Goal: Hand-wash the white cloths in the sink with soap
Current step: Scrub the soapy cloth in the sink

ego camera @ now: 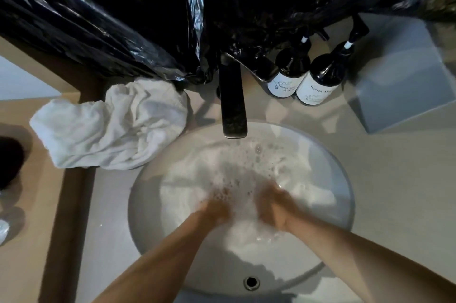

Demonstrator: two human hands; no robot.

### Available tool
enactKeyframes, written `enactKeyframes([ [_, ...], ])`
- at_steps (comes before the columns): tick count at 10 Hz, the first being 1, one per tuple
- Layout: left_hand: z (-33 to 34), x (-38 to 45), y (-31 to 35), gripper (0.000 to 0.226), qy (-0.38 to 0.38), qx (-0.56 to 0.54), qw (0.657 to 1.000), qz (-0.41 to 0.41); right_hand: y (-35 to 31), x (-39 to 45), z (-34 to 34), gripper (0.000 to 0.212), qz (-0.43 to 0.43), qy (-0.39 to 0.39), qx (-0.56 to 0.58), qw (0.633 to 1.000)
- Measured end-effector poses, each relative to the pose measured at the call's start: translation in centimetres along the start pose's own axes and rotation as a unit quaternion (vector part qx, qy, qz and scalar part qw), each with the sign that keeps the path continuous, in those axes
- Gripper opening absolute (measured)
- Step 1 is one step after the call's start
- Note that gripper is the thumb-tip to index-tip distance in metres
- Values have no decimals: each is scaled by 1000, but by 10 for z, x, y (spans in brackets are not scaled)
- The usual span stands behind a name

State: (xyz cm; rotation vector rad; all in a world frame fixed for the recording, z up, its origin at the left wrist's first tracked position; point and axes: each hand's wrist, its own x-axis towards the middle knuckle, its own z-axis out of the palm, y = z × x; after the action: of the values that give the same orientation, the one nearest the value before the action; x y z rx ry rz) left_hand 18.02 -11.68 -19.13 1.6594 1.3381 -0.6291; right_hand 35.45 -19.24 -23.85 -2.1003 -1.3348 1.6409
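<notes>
1. Head view, looking down: round white sink (148,204) set in a pale counter (382,179), filled with sudsy water.
2. White cloth in the sink (197,179), submerged and bunched under foam; it lies across the middle and far part of the basin, below the spout.
3. Left hand (217,206) in the water, just left of basin centre, on the cloth. Blurred; cannot tell whether its fingers are curled on the fabric or straight.
4. Right hand (274,206) just beside it, also in the water on the cloth. Fingers appear bent downward, but blur and suds hide the grip; cannot tell.
5. Second white cloth (111,125) crumpled on the counter left of the sink, its near edge touching the rim.
6. Dark faucet (233,105) reaches over the far rim of the basin.
7. Two dark pump bottles (291,70) with white labels stand side by side right of the faucet.
8. Grey box (399,80) to their right.
9. Black plastic sheeting (148,19) covers the wall behind.
</notes>
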Motion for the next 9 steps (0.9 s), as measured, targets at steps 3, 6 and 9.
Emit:
enactKeyframes([
  [3,-19,-54,7,37,51,-199,923,325,-40,-64,-55,73,-241,67,-271,929],
  [6,-67,-117,52,44,-104,-425,799,413,-42,-106,-26,148,-166,100,36,980],
  [9,-76,-134,78,33,-30,-560,751,350,-74,-78,-8,58,-150,248,283,914],
])
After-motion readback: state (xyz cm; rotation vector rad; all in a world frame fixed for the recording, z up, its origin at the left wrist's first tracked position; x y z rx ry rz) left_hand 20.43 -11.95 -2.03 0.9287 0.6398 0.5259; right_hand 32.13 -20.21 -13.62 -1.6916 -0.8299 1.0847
